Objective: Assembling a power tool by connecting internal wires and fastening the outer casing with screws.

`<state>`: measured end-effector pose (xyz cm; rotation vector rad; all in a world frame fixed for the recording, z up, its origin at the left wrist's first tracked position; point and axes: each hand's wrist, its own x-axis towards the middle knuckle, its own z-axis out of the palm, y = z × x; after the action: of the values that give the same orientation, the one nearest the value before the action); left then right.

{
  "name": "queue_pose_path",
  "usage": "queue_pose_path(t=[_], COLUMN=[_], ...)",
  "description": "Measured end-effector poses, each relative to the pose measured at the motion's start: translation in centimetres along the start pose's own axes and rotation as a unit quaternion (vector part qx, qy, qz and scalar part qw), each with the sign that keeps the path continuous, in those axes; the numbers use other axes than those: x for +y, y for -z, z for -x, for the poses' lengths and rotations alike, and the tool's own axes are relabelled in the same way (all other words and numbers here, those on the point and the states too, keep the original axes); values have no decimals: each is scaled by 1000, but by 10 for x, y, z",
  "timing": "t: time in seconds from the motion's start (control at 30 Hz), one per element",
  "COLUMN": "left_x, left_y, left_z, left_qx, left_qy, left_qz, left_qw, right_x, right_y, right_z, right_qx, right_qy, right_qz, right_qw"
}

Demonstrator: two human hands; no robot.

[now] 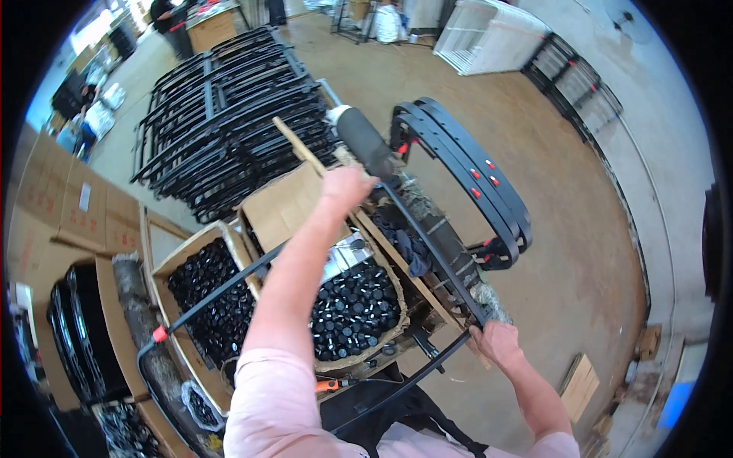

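Note:
A black metal tube frame (431, 248) with bent corners lies across the workbench in front of me, and a red fitting (159, 334) sits on its left arm. My left hand (347, 188) is closed around the far end of its long bar, beside a dark padded roller (365, 141). At the near right corner my right hand (496, 341) grips the same frame. Below my left forearm stands a carton (402, 294) of black round plastic caps. Left of it is another carton (159, 267), filled with small black parts.
An orange-handled tool (328, 386) lies near my body. Stacked black metal frames (229, 114) stand at the far left, and curved black frames with red plugs (466, 168) beyond the bench. A wooden board (580, 385) is on the floor at right. Large cardboard boxes (69, 191) line the left.

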<state>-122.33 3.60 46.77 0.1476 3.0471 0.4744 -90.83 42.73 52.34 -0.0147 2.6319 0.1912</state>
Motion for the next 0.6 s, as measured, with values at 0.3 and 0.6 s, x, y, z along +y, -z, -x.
queue_pose_path(t=[0.3, 0.6], left_x=[35, 2], left_y=[-32, -22], left_z=[-33, 88], left_qx=[-17, 241], left_qy=[-149, 5], left_qz=[-67, 24], left_qw=[986, 970], right_x=[25, 19], right_y=[-25, -20], right_z=[6, -12], right_qx=[76, 68], right_qy=[108, 116], right_qz=[-43, 51], right_qw=[990, 990])
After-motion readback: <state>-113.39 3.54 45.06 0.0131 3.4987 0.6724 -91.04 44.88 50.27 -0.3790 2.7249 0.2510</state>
